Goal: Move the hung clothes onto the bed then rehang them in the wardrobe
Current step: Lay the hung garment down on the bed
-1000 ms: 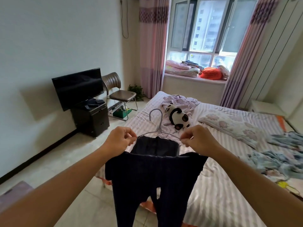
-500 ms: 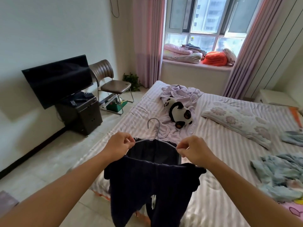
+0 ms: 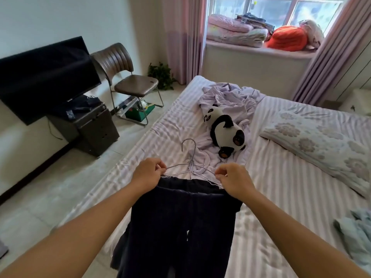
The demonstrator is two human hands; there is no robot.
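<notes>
The left hand (image 3: pixel 147 173) and right hand (image 3: pixel 233 180) each pinch an end of a wire hanger (image 3: pixel 189 167), from which dark trousers (image 3: pixel 180 227) hang over the near edge of the striped bed (image 3: pixel 281 207). Farther off lies a panda toy (image 3: pixel 224 133), with a floral pillow (image 3: pixel 321 143) to its right.

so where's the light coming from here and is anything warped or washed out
Head view: daylight enters through the window, whose panes are washed out; the bed is brightly lit, while the dark trousers lose detail. Wide-angle distortion tilts the TV and stretches both forearms at the bottom corners.
</notes>
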